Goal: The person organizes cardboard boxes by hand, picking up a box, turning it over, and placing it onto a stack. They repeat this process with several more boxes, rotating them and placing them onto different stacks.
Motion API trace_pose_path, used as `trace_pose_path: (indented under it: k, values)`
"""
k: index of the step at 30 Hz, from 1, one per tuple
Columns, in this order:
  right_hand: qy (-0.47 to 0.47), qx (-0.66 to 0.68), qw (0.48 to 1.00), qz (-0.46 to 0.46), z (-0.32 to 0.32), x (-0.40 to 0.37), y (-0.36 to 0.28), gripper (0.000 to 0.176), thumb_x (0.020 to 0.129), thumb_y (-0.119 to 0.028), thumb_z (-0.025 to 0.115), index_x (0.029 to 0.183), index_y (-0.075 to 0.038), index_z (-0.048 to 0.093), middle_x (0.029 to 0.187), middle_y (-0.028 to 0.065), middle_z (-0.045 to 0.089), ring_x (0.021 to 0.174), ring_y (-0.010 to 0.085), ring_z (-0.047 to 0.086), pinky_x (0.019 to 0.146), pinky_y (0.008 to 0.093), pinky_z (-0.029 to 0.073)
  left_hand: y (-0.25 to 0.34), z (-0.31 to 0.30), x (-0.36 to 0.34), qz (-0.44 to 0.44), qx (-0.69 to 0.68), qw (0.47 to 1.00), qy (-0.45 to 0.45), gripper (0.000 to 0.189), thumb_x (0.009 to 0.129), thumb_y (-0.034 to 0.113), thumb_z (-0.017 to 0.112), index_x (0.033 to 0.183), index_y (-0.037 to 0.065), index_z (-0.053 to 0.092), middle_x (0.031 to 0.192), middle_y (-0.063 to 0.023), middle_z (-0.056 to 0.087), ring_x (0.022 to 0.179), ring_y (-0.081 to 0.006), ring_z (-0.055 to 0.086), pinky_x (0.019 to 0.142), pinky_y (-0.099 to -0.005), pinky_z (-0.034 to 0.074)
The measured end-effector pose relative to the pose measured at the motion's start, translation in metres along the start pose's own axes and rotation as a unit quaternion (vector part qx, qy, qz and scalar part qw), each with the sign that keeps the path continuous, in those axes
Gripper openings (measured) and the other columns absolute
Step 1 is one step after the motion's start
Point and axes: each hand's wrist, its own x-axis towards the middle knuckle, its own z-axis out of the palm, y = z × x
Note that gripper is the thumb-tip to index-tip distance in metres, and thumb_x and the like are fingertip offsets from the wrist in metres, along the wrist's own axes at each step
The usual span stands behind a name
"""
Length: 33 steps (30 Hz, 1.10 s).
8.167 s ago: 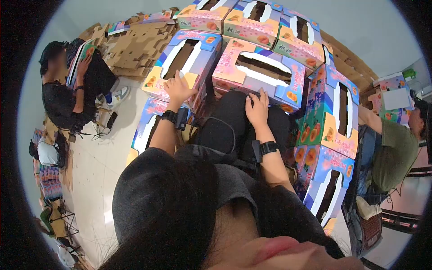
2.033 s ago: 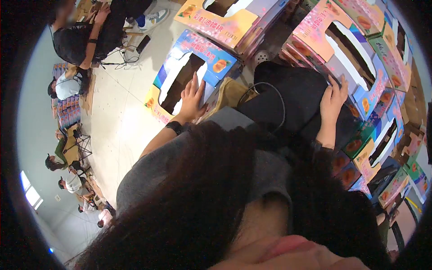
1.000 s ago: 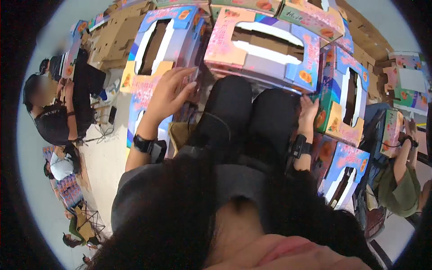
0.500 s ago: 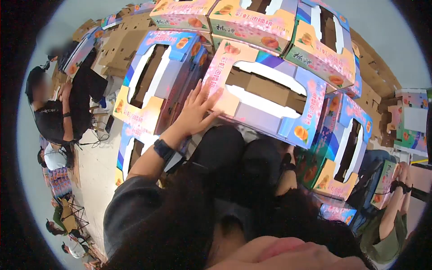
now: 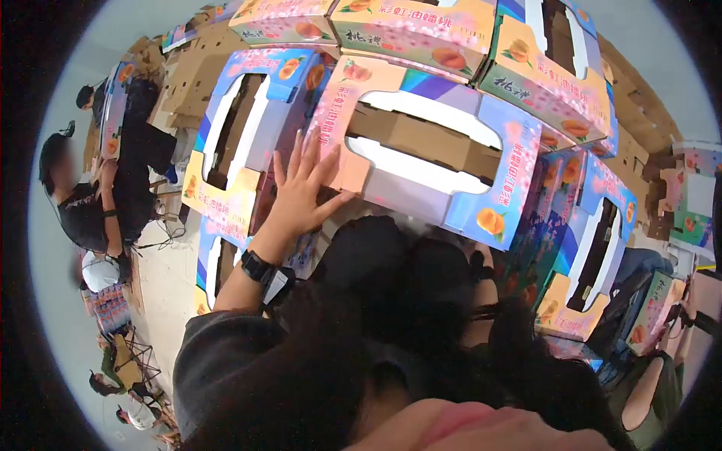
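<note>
A printed fruit box point(image 5: 481, 197) with a large cut-out in its top lies in front of my knees. My left hand point(image 5: 304, 188) rests with fingers spread on the box's left side, near its orange corner. My right hand point(image 5: 478, 254) is mostly hidden beneath the box's lower right edge; only the wrist and a small part show, and its fingers cannot be seen. Through the cut-out, brown cardboard shows inside the box.
Similar boxes stand at the left point(image 5: 262, 113), along the top point(image 5: 414, 37) and at the right point(image 5: 560, 297). Brown cardboard point(image 5: 199, 83) lies at the upper left. A seated person point(image 5: 83, 214) is at the left; another person's arm point(image 5: 643, 391) is at the lower right.
The view has shifted slightly, and the box and my left hand appear a little further left. At the right, the co-worker's arms have moved.
</note>
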Motion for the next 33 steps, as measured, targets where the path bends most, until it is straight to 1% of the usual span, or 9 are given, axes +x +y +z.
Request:
trace_pose_path:
  k: [7, 8, 13, 19, 22, 29, 31, 32, 33]
  values:
    - [-0.046, -0.131, 0.981, -0.137, -0.01, -0.01, 0.062, 0.031, 0.092, -0.028, 0.05, 0.105, -0.002, 0.061, 0.094, 0.0069, 0.065, 0.089, 0.0239, 0.062, 0.085, 0.0349, 0.048, -0.005, -0.004, -0.005, -0.019, 0.004, 1.0, -0.007, 0.087, 0.077, 0.061, 0.06, 0.146, 0.017, 0.031, 0.157, -0.0121, 0.009, 0.144, -0.0324, 0.002, 0.109, -0.0593, -0.007]
    - [-0.039, -0.124, 0.985, -0.114, -0.01, -0.015, 0.062, 0.03, 0.091, -0.026, 0.051, 0.105, -0.002, 0.061, 0.095, 0.0071, 0.065, 0.089, 0.0236, 0.062, 0.085, 0.0348, 0.048, -0.007, -0.003, -0.007, -0.02, 0.016, 1.0, -0.008, 0.086, 0.077, 0.06, 0.061, 0.146, 0.016, 0.031, 0.157, -0.0117, 0.01, 0.145, -0.032, 0.002, 0.109, -0.0597, -0.007]
    - [-0.017, -0.068, 0.998, -0.004, 0.015, -0.027, -0.018, 0.028, 0.088, -0.02, 0.054, 0.108, -0.002, 0.061, 0.1, 0.0077, 0.065, 0.093, 0.0222, 0.061, 0.086, 0.0339, 0.047, -0.006, -0.004, -0.006, -0.052, 0.032, 0.998, -0.016, 0.087, 0.077, 0.059, 0.062, 0.145, 0.014, 0.03, 0.156, -0.013, 0.011, 0.144, -0.0326, 0.002, 0.108, -0.062, -0.008]
    - [0.006, -0.025, 0.999, 0.039, 0.026, 0.057, -0.081, 0.029, 0.085, -0.013, 0.059, 0.111, -0.001, 0.061, 0.105, 0.0085, 0.064, 0.098, 0.0206, 0.059, 0.086, 0.0329, 0.047, -0.002, -0.002, -0.004, -0.054, 0.044, 0.997, -0.013, 0.093, 0.076, 0.059, 0.064, 0.146, 0.01, 0.027, 0.156, -0.0138, 0.009, 0.144, -0.0343, 0.0, 0.107, -0.0616, -0.01]
    - [0.036, 0.009, 0.999, 0.032, 0.016, 0.1, -0.114, 0.03, 0.084, -0.011, 0.061, 0.112, -0.001, 0.06, 0.107, 0.0088, 0.064, 0.099, 0.0198, 0.059, 0.086, 0.0325, 0.047, -0.006, 0.001, -0.004, -0.047, 0.058, 0.997, -0.015, 0.101, 0.069, 0.065, 0.066, 0.145, 0.01, 0.028, 0.155, -0.0172, 0.01, 0.144, -0.0354, 0.002, 0.108, -0.0617, -0.007]
    - [0.167, 0.125, 0.971, -0.115, -0.017, 0.154, -0.164, 0.032, 0.084, -0.017, 0.065, 0.112, -0.004, 0.059, 0.105, 0.0088, 0.062, 0.093, 0.0177, 0.058, 0.079, 0.0322, 0.048, -0.016, 0.013, -0.002, -0.03, 0.001, 1.0, -0.004, 0.111, 0.062, 0.062, 0.074, 0.147, 0.014, 0.022, 0.155, -0.0187, 0.008, 0.144, -0.0377, 0.001, 0.107, -0.0643, -0.003]
    - [0.184, 0.08, 0.962, -0.183, -0.034, 0.158, -0.182, 0.032, 0.084, -0.019, 0.066, 0.112, -0.005, 0.058, 0.104, 0.0088, 0.062, 0.091, 0.0171, 0.058, 0.077, 0.0321, 0.049, -0.018, 0.012, -0.001, -0.028, -0.036, 0.999, 0.002, 0.111, 0.061, 0.063, 0.073, 0.147, 0.015, 0.022, 0.155, -0.019, 0.008, 0.143, -0.0383, 0.001, 0.107, -0.0645, -0.003]
    - [0.196, 0.017, 0.953, -0.23, -0.048, 0.163, -0.186, 0.034, 0.083, -0.019, 0.066, 0.112, -0.005, 0.058, 0.105, 0.0071, 0.062, 0.093, 0.0187, 0.058, 0.079, 0.0323, 0.048, -0.021, 0.013, -0.001, -0.027, -0.052, 0.998, 0.011, 0.111, 0.06, 0.066, 0.073, 0.147, 0.016, 0.025, 0.155, -0.0193, 0.007, 0.143, -0.0396, 0.001, 0.107, -0.0645, -0.004]
    - [0.162, 0.057, 0.958, -0.229, -0.049, 0.156, -0.197, 0.03, 0.085, -0.02, 0.062, 0.111, -0.006, 0.06, 0.107, 0.0066, 0.063, 0.095, 0.0218, 0.058, 0.085, 0.034, 0.045, -0.021, 0.012, -0.001, -0.034, -0.052, 0.998, -0.006, 0.111, 0.06, 0.068, 0.071, 0.146, 0.013, 0.026, 0.155, -0.0203, 0.007, 0.143, -0.0396, 0.001, 0.107, -0.0636, -0.004]
